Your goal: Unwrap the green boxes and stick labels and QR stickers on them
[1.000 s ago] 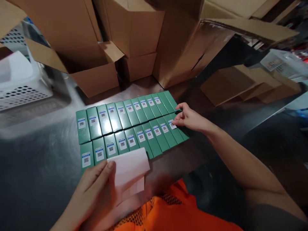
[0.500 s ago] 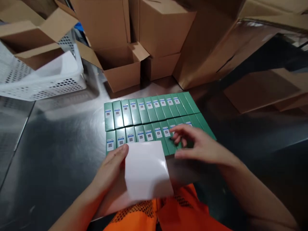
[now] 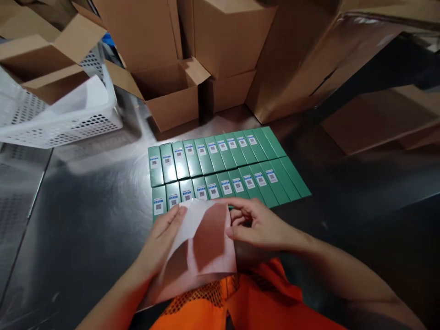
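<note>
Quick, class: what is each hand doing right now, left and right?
Left hand: closed on the white sheet, thumb on top.
Right hand: fingers pinching the same sheet's right edge.

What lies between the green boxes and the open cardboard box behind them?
Nothing: in the head view, only bare, shiny metal table separates the green boxes from the open cardboard box.

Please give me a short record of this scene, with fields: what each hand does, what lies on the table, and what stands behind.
left hand: left hand holds the white sheet by its left edge
right hand: right hand pinches the sheet's right edge
table: steel table with two rows of green boxes, most bearing labels
behind: cardboard boxes, one open; white basket at left
</note>
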A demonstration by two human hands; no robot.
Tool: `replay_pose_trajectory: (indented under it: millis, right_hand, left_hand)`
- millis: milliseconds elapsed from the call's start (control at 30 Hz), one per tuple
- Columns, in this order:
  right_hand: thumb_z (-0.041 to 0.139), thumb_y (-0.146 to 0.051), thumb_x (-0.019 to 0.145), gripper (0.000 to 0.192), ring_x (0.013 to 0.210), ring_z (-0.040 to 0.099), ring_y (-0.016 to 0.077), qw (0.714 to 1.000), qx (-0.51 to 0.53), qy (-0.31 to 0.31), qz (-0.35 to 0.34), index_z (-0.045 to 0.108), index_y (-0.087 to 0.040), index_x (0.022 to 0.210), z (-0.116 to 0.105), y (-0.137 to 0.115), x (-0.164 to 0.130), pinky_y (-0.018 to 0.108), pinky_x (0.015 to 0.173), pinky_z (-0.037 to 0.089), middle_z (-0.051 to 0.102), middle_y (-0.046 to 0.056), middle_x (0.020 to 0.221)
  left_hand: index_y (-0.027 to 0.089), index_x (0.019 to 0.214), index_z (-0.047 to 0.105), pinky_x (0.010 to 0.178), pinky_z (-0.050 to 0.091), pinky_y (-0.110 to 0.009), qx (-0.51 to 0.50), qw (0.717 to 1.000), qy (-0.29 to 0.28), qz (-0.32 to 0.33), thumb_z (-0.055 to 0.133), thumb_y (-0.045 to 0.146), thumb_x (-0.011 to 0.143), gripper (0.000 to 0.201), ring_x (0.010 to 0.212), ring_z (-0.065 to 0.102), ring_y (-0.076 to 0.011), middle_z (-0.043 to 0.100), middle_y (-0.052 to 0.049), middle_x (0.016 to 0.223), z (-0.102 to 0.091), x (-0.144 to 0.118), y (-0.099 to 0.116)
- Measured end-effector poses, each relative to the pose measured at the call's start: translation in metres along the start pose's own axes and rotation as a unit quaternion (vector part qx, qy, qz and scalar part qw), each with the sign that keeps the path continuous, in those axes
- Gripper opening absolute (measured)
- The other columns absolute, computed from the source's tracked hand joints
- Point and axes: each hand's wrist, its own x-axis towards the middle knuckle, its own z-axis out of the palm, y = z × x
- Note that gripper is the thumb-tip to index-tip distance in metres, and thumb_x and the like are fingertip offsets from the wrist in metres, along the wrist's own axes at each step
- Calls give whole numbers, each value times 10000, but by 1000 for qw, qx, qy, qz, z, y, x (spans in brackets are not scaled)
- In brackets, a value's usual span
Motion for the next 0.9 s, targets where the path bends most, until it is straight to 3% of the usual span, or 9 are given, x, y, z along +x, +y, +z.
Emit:
replay_pose_trajectory:
  millis: [100,200,333,433,533,633,733,800,900]
  right_hand:
    - [646,-147,787,624,626,595,117,1000,-22,15,-13,535,-196,1399,6,4,2,212,573,488,677,-11,744]
    - [585,-156,853,523,707,657,142,996,-63,44,-45,578,-223,1372,6,9,7,233,614,522,730,18,867]
    - [521,-131,914,372,861,702,151,968,-146,52,-195,719,-298,1181,-2,16,10,258,755,553,748,21,1017]
    - [550,-159,935,285,887,702,148,952,-168,44,-252,774,-301,1040,-10,20,9,253,768,555,743,37,1036]
    - [535,-181,941,289,977,687,172,962,-139,27,-232,756,-287,1094,-15,19,6,303,843,552,722,55,1107]
    - [553,-268,923,286,1038,662,207,975,-77,-2,-208,736,-253,1143,-15,19,5,367,899,536,700,69,1145]
    - [665,-296,868,289,901,669,176,985,-25,81,-153,714,-230,1145,-12,22,6,310,780,553,702,58,1028]
    - [719,-280,835,330,786,656,142,984,-2,143,-109,680,-225,1158,-9,26,6,261,694,543,694,29,913]
    - [717,-300,842,253,733,653,141,979,-25,179,-88,685,-218,1079,-5,30,5,255,665,532,694,11,821]
  left_hand:
    - [176,812,707,486,412,-251,-13,999,-33,-5,674,611,746,441,532,513,-156,596,1,575,-3,3,-9]
    - [191,916,715,533,435,-250,4,998,-59,-18,685,581,768,419,598,566,-173,643,-5,654,-5,-5,-1]
    - [182,1013,722,633,503,-284,-47,992,-110,-30,543,726,806,609,740,649,-217,727,-73,881,-4,-14,20]
    - [157,1061,714,707,534,-324,-123,978,-168,-18,520,808,747,748,784,676,-245,726,-101,870,-3,-13,24]
    - [173,1081,682,701,532,-292,-86,979,-182,-22,806,531,666,562,781,675,-219,724,-82,882,1,-13,22]
    - [177,1043,677,618,493,-235,-28,995,-100,8,800,369,698,414,696,628,-163,689,-41,791,10,-17,21]
    - [187,1129,659,507,397,-189,6,999,-28,37,754,374,740,441,535,488,-104,518,53,584,16,-20,21]
    - [192,1177,639,487,357,-182,29,998,-33,40,744,396,758,478,497,428,-95,432,81,530,15,-19,20]
    - [164,869,672,517,367,-189,78,994,-63,49,714,465,782,316,554,474,-110,507,36,572,9,-16,16]
